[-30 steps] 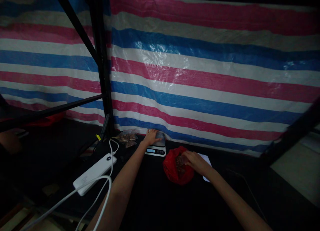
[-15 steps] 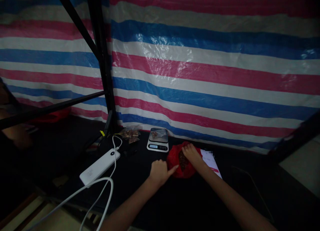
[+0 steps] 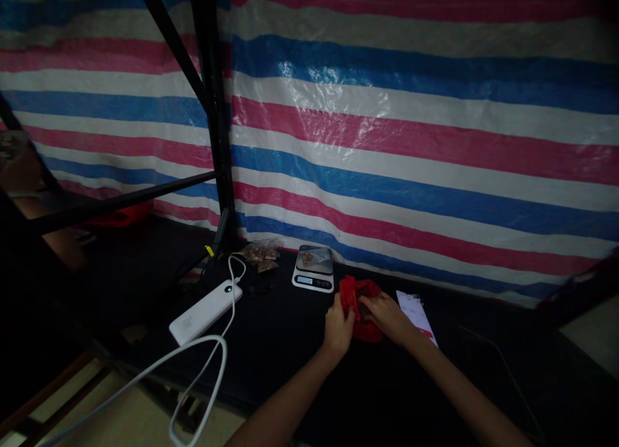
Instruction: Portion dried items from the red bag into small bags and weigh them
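- Pink, white and blue stripes: tarpaulin (image 3: 387, 144), 12 o'clock
- Bright red: plastic bag (image 3: 368, 331), 5 o'clock
- White: power bank (image 3: 206, 313), 8 o'clock
- White with red markings: paper sheet (image 3: 414, 315), 4 o'clock
- Black: tabletop (image 3: 271, 363), 6 o'clock

Two hands — left hand (image 3: 338, 327), right hand (image 3: 388, 318) — with one red plastic bag (image 3: 349, 291), one digital scale (image 3: 313, 268), one white power bank (image 3: 206, 311), one paper sheet (image 3: 416, 315).

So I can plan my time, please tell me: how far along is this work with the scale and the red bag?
Done: small clear packets of brown pieces lie beyond the digital scale, and another packet sits on its platform. In hand: the left hand and right hand are both at the red plastic bag. Left: dark pieces remain in that bag; how many cannot be seen.
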A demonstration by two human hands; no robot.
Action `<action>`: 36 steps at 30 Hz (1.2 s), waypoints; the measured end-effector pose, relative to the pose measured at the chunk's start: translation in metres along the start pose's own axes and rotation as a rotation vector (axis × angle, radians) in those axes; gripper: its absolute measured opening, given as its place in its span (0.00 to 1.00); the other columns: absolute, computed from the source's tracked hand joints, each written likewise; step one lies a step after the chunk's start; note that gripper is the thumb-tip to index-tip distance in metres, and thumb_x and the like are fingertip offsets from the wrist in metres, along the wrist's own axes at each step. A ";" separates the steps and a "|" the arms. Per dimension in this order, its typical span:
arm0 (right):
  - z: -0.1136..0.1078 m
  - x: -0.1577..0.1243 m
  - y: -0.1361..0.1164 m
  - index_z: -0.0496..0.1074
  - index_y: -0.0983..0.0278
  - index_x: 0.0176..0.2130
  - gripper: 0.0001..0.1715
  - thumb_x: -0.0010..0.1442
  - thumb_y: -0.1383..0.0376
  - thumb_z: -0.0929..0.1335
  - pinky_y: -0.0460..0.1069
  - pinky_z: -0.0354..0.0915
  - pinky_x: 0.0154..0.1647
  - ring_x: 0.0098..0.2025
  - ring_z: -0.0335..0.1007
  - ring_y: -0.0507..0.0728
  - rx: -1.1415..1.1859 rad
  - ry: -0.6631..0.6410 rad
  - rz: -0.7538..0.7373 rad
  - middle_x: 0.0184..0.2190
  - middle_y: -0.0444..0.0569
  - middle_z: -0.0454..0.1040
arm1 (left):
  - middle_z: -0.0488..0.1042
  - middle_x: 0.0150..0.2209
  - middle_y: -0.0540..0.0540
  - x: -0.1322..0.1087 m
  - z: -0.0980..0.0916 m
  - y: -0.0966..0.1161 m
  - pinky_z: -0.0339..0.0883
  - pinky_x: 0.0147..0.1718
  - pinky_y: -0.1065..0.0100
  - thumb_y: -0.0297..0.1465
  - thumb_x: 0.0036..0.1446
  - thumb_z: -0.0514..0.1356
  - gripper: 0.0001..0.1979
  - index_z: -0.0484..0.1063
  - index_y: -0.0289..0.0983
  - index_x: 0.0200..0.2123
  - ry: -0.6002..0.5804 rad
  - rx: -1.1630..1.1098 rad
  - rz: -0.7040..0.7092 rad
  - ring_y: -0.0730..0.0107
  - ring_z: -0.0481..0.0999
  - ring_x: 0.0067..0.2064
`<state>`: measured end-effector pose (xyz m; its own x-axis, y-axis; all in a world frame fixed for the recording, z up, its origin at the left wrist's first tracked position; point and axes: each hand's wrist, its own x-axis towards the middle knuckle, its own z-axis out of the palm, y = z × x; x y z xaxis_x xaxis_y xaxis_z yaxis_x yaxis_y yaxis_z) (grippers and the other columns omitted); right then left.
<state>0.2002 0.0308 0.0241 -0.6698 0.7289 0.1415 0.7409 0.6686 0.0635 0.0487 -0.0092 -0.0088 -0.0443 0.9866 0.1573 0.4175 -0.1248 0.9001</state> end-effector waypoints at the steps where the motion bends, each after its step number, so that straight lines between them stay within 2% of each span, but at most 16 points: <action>1: 0.002 -0.002 0.000 0.65 0.62 0.42 0.16 0.51 0.73 0.64 0.53 0.58 0.42 0.40 0.69 0.58 0.019 0.005 0.032 0.36 0.49 0.74 | 0.72 0.40 0.42 0.001 0.003 -0.001 0.61 0.39 0.70 0.30 0.55 0.47 0.16 0.58 0.35 0.48 0.023 -0.087 -0.001 0.66 0.72 0.41; 5: 0.012 -0.008 0.002 0.65 0.59 0.43 0.17 0.51 0.69 0.65 0.54 0.58 0.42 0.38 0.70 0.58 0.152 0.011 0.165 0.35 0.46 0.75 | 0.73 0.38 0.42 0.007 0.009 -0.007 0.62 0.39 0.70 0.32 0.55 0.48 0.14 0.62 0.34 0.44 0.077 -0.374 -0.024 0.67 0.72 0.39; 9: 0.020 -0.010 0.004 0.65 0.57 0.43 0.17 0.50 0.65 0.65 0.55 0.58 0.45 0.43 0.69 0.58 0.388 0.045 0.268 0.38 0.43 0.75 | 0.71 0.40 0.43 0.012 0.009 -0.014 0.61 0.41 0.70 0.33 0.54 0.49 0.13 0.61 0.35 0.42 0.113 -0.564 -0.106 0.67 0.71 0.41; 13: 0.029 -0.011 0.007 0.65 0.58 0.43 0.19 0.49 0.62 0.67 0.53 0.59 0.48 0.45 0.69 0.57 0.688 0.077 0.304 0.39 0.44 0.75 | 0.71 0.38 0.42 0.009 0.010 -0.017 0.61 0.41 0.69 0.31 0.54 0.48 0.10 0.58 0.35 0.40 0.110 -0.599 -0.221 0.67 0.71 0.40; 17: 0.033 -0.012 0.011 0.65 0.61 0.43 0.20 0.48 0.61 0.67 0.54 0.59 0.50 0.48 0.66 0.57 0.959 0.137 0.338 0.44 0.49 0.72 | 0.69 0.41 0.41 -0.001 0.010 -0.023 0.62 0.41 0.68 0.30 0.55 0.47 0.11 0.52 0.35 0.42 0.091 -0.595 -0.253 0.69 0.71 0.41; 20: 0.024 -0.015 0.014 0.66 0.62 0.42 0.20 0.49 0.59 0.67 0.55 0.58 0.52 0.49 0.65 0.57 1.073 0.202 0.332 0.45 0.51 0.71 | 0.67 0.45 0.39 -0.010 -0.006 -0.028 0.60 0.44 0.67 0.31 0.54 0.49 0.16 0.50 0.35 0.45 -0.020 -0.507 -0.233 0.67 0.69 0.45; 23: 0.009 -0.018 0.016 0.67 0.62 0.42 0.20 0.49 0.57 0.67 0.55 0.57 0.53 0.49 0.65 0.58 1.073 0.253 0.337 0.45 0.51 0.71 | 0.62 0.50 0.36 -0.007 -0.043 -0.026 0.53 0.51 0.64 0.33 0.49 0.55 0.24 0.52 0.32 0.49 -0.074 -0.216 -0.163 0.60 0.61 0.53; 25: 0.000 -0.017 0.018 0.67 0.62 0.42 0.20 0.49 0.57 0.67 0.55 0.57 0.53 0.48 0.65 0.58 1.046 0.268 0.335 0.45 0.51 0.71 | 0.57 0.54 0.36 0.009 -0.073 -0.019 0.50 0.53 0.60 0.36 0.50 0.55 0.27 0.52 0.32 0.52 0.019 0.056 -0.063 0.57 0.55 0.56; 27: -0.006 -0.013 0.022 0.66 0.61 0.43 0.20 0.50 0.57 0.67 0.55 0.58 0.52 0.48 0.66 0.58 1.011 0.274 0.331 0.45 0.51 0.71 | 0.54 0.55 0.38 0.037 -0.097 -0.011 0.50 0.53 0.60 0.36 0.51 0.54 0.27 0.52 0.34 0.53 0.076 0.300 0.106 0.57 0.53 0.57; 29: -0.010 -0.005 0.026 0.66 0.61 0.44 0.21 0.49 0.58 0.67 0.56 0.58 0.51 0.47 0.66 0.59 0.974 0.288 0.333 0.44 0.50 0.71 | 0.55 0.55 0.40 0.074 -0.109 -0.006 0.51 0.52 0.61 0.36 0.52 0.53 0.24 0.55 0.35 0.52 0.009 0.471 0.246 0.59 0.54 0.56; 32: -0.014 0.012 0.031 0.67 0.61 0.44 0.22 0.49 0.58 0.67 0.57 0.59 0.50 0.45 0.67 0.59 0.904 0.333 0.343 0.43 0.50 0.72 | 0.59 0.53 0.37 0.127 -0.106 -0.007 0.51 0.52 0.61 0.40 0.53 0.52 0.26 0.55 0.32 0.52 -0.157 0.670 0.284 0.59 0.56 0.55; 34: -0.017 0.022 0.032 0.67 0.61 0.44 0.21 0.49 0.59 0.67 0.57 0.59 0.49 0.44 0.68 0.59 0.860 0.357 0.335 0.42 0.50 0.72 | 0.60 0.52 0.34 0.151 -0.096 -0.012 0.52 0.52 0.58 0.41 0.49 0.56 0.29 0.57 0.31 0.51 -0.182 0.701 0.276 0.55 0.57 0.55; 36: -0.020 0.031 0.033 0.67 0.61 0.44 0.21 0.48 0.59 0.67 0.56 0.60 0.48 0.43 0.68 0.59 0.829 0.364 0.322 0.42 0.50 0.72 | 0.63 0.50 0.32 0.163 -0.085 -0.017 0.54 0.50 0.55 0.41 0.44 0.61 0.31 0.60 0.30 0.49 -0.189 0.701 0.263 0.50 0.60 0.53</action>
<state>0.2048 0.0722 0.0499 -0.2807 0.8988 0.3366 0.5236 0.4373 -0.7312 -0.0427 0.1451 0.0364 0.2654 0.9427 0.2022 0.8728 -0.3240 0.3649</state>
